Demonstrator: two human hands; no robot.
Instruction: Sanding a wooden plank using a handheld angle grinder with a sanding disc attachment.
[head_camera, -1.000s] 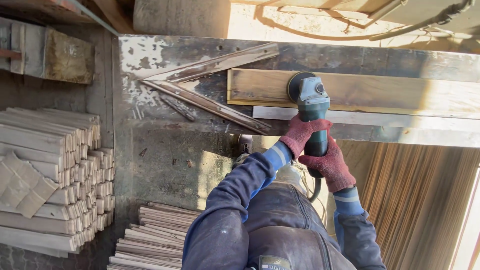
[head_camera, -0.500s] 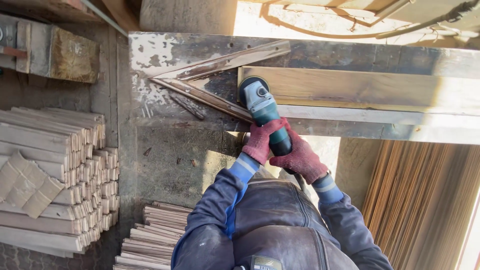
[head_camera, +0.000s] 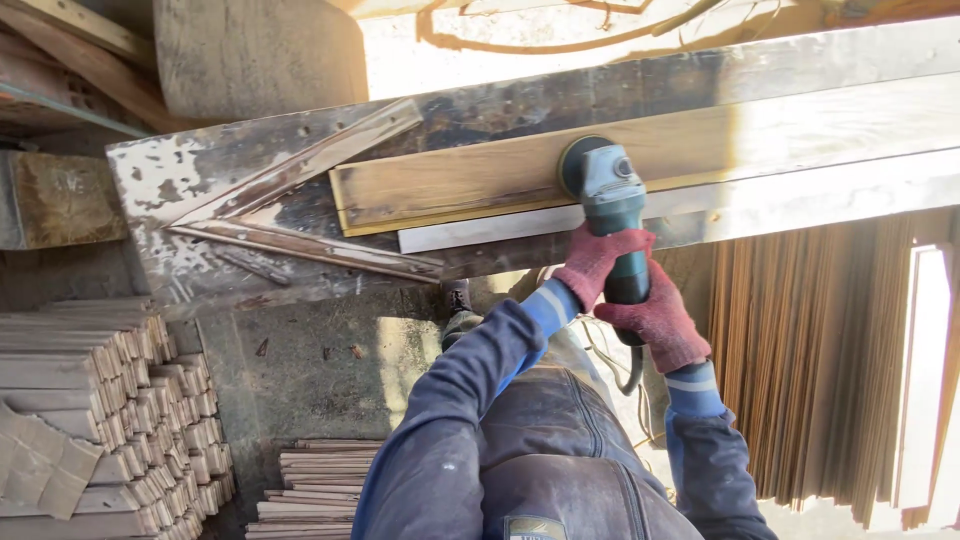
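Both gloved hands are wrapping tight around the teal angle grinder (head_camera: 612, 215), the left hand (head_camera: 597, 265) nearer its head, the right hand (head_camera: 660, 325) behind at the tail. Its disc is pressing on the wooden plank (head_camera: 480, 180) lying on the worn worktop (head_camera: 180, 200), both arms reaching forward.

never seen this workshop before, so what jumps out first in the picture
A green grinder sits mid-frame, gripped by the left hand and right hand in red gloves, its disc on a long plank lying on a worn bench. Stacks of thin wood strips fill the lower left.
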